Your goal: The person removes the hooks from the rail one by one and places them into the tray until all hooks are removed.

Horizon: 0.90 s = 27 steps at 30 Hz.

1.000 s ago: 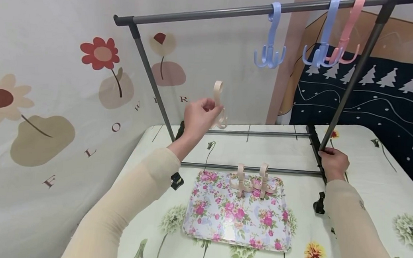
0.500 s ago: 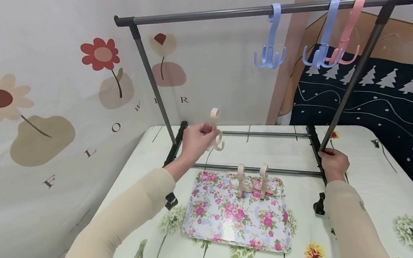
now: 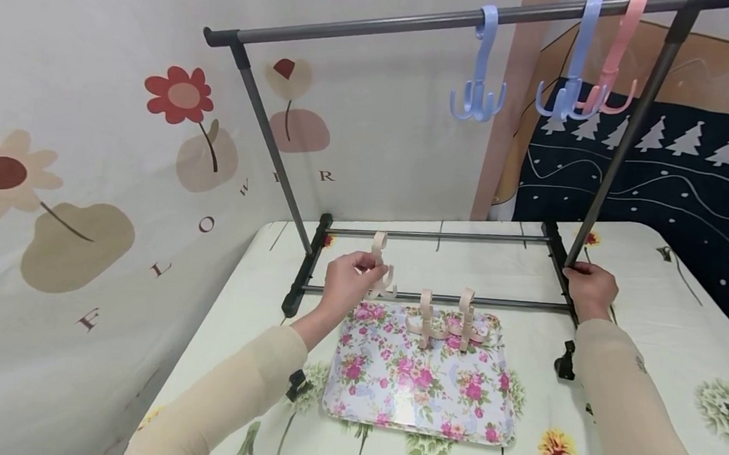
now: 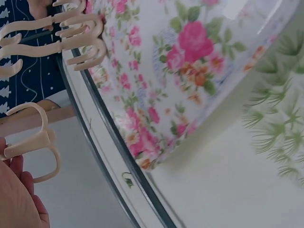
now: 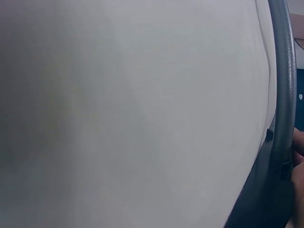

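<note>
We see two blue hooks (image 3: 479,73) and a pink hook (image 3: 619,55) on the top rail (image 3: 366,25), two pale hooks (image 3: 425,323) on the floral tray (image 3: 413,393), and the lower bar (image 3: 505,303) passing behind our beige hook (image 4: 35,142). Near the tray's far left corner, our left hand (image 3: 344,282) pinches it between thumb and fingers — long axis near upright, crook up, prongs down — while our right hand (image 3: 591,289) grips the right post (image 3: 624,140).

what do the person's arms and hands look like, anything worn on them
The left sleeve and right sleeve are long and pale cream; the right one has a small dark mark, too small to read. The left hand and right hand wear no gloves. A small black device shows beside each sleeve, perhaps a wrist camera.
</note>
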Each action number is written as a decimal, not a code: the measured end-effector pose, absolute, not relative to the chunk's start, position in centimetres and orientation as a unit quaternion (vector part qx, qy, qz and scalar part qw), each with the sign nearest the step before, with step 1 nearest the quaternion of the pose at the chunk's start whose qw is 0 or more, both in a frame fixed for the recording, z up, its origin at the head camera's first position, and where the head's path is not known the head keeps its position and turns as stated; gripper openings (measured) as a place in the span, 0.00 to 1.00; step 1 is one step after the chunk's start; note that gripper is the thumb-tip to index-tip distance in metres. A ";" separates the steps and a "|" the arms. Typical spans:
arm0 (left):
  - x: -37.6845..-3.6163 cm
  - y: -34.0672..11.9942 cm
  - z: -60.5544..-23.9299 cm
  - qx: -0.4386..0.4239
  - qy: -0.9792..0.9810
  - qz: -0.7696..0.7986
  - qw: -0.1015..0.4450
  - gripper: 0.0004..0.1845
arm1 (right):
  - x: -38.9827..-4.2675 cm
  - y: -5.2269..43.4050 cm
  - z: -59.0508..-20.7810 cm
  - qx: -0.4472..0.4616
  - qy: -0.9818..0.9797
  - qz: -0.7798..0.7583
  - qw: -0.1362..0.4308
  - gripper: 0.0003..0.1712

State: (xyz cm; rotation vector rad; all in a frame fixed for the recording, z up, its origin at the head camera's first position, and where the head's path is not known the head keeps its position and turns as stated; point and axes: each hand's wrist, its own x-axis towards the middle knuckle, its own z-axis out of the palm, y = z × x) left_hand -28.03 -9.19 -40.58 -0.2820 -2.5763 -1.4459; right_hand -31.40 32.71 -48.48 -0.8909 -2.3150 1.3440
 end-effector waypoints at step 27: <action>-25.2 -10.0 -45.3 -0.094 -0.873 -0.478 0.030 0.05 | -31.1 32.9 -48.4 -0.296 -0.814 0.474 0.157 0.20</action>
